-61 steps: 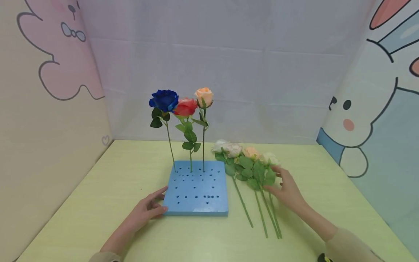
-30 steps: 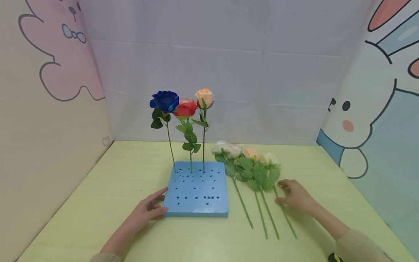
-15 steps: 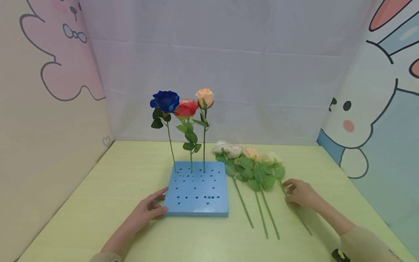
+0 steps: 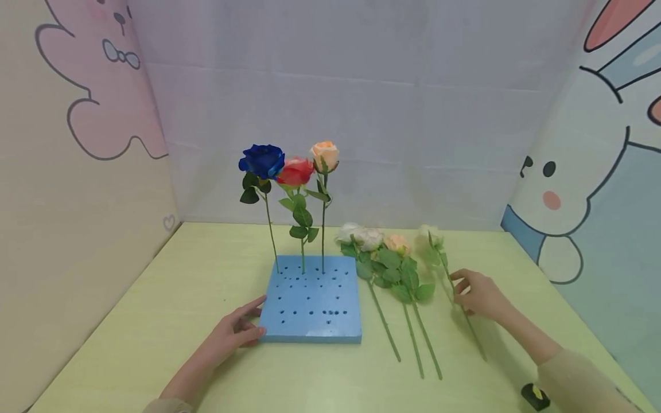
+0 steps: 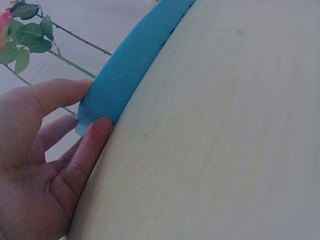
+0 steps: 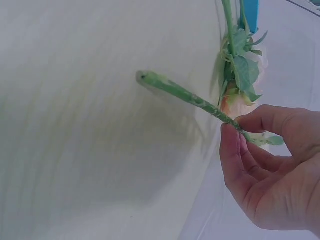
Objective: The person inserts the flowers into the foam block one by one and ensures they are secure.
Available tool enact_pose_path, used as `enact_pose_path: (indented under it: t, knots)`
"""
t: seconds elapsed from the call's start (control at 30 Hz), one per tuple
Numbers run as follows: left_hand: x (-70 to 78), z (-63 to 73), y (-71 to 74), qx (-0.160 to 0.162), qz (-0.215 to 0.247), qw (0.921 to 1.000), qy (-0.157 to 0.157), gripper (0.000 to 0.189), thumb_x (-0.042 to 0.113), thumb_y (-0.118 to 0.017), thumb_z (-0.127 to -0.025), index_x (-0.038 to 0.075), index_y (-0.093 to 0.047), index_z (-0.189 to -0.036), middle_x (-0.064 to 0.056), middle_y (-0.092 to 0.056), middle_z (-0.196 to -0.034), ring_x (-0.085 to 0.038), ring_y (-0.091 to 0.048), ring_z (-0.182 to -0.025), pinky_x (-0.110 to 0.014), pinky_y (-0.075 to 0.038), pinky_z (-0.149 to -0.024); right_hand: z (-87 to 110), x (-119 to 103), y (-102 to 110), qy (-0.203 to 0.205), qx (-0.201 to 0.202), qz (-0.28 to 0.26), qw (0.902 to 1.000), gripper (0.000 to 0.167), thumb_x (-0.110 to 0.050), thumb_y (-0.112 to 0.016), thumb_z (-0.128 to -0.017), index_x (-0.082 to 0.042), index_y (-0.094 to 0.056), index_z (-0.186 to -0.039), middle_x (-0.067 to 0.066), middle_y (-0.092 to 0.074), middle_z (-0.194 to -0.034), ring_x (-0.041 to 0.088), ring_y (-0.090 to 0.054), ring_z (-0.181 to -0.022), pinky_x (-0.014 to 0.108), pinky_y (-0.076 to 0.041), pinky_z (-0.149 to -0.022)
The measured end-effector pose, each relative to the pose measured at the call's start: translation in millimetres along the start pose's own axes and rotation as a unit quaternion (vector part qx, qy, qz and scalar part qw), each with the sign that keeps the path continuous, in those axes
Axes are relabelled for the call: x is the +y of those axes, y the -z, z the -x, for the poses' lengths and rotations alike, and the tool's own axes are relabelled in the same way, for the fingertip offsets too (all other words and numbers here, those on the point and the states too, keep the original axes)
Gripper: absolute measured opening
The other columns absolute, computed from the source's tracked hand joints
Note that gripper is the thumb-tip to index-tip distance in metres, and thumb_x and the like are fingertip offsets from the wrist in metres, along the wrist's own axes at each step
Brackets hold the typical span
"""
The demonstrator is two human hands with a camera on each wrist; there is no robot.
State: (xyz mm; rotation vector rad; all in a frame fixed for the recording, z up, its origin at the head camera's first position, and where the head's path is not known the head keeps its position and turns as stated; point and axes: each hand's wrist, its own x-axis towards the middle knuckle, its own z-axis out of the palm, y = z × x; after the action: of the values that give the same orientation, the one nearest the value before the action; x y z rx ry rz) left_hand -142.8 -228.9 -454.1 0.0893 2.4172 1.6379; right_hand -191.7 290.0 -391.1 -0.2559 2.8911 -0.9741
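My right hand (image 4: 477, 293) pinches the green stem of a cream-white rose (image 4: 431, 236) between thumb and fingertips. In the right wrist view the cut end of its stem (image 6: 172, 87) points away from the fingers, over the table. My left hand (image 4: 232, 327) rests against the left side of a blue foam block (image 4: 310, 321), thumb near the front corner, fingertips at its edge in the left wrist view. The block's top is dotted with holes. A blue rose (image 4: 262, 162), a red rose (image 4: 296, 171) and a peach rose (image 4: 325, 156) stand upright along its back.
Right of the block lie white roses (image 4: 368, 238) and another peach rose (image 4: 397, 244), their leaves overlapping and stems toward me. Behind the pale yellow table (image 4: 129, 332) hangs a whitish cloth (image 4: 335, 103). Walls with cartoon animals stand at both sides.
My right hand has drawn the cream-white rose rightward out of the pile, and the bloom now stands apart from the others. My left hand has stayed at the block.
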Motion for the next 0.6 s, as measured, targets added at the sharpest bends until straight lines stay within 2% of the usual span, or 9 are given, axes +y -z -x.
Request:
enact_pose_path:
  t: [0.23, 0.33, 0.43, 0.6]
  knots:
    - [-1.2, 0.4, 0.4, -0.002, 0.004, 1.0, -0.008, 0.071, 0.02, -0.07, -0.091, 0.017, -0.037, -0.154, -0.022, -0.045, -0.145, -0.015, -0.058, -0.094, -0.029, -0.06, -0.082, -13.1, -20, 14, 0.038, 0.056, -0.022, 0.9975, 0.043, -0.002, -0.057, -0.091, 0.011, -0.049, -0.131, 0.024, -0.064, -0.099, 0.03, -0.07, -0.08, 0.028, -0.059, -0.056]
    - [-1.2, 1.1, -0.1, -0.003, 0.006, 1.0, -0.005, 0.072, 0.02, -0.07, -0.091, 0.016, -0.037, -0.154, -0.022, -0.045, -0.145, -0.015, -0.058, -0.094, -0.029, -0.06, -0.082, -17.5, -33, 18, 0.041, 0.075, -0.04, 0.9955, 0.042, -0.005, -0.056, -0.093, 0.006, -0.049, -0.133, 0.025, -0.062, -0.106, 0.028, -0.069, -0.083, 0.03, -0.061, -0.06]
    - [-1.2, 1.9, -0.3, -0.003, 0.007, 1.0, -0.004, 0.072, 0.02, -0.07, -0.091, 0.016, -0.036, -0.154, -0.022, -0.045, -0.145, -0.016, -0.058, -0.094, -0.029, -0.06, -0.082, -22.6, -48, 20, 0.042, 0.081, -0.059, 0.9941, 0.041, -0.009, -0.054, -0.096, 0.002, -0.048, -0.134, 0.026, -0.061, -0.11, 0.024, -0.068, -0.085, 0.033, -0.062, -0.063]
    - [-1.2, 1.7, 0.0, -0.004, 0.008, 0.9999, -0.008, 0.071, 0.02, -0.07, -0.091, 0.017, -0.036, -0.154, -0.022, -0.045, -0.146, -0.016, -0.058, -0.094, -0.029, -0.06, -0.082, -33.7, -70, 19, 0.07, 0.073, -0.103, 0.9896, 0.037, -0.008, -0.054, -0.099, 0.002, -0.046, -0.134, 0.027, -0.058, -0.115, 0.029, -0.066, -0.092, 0.031, -0.061, -0.066]
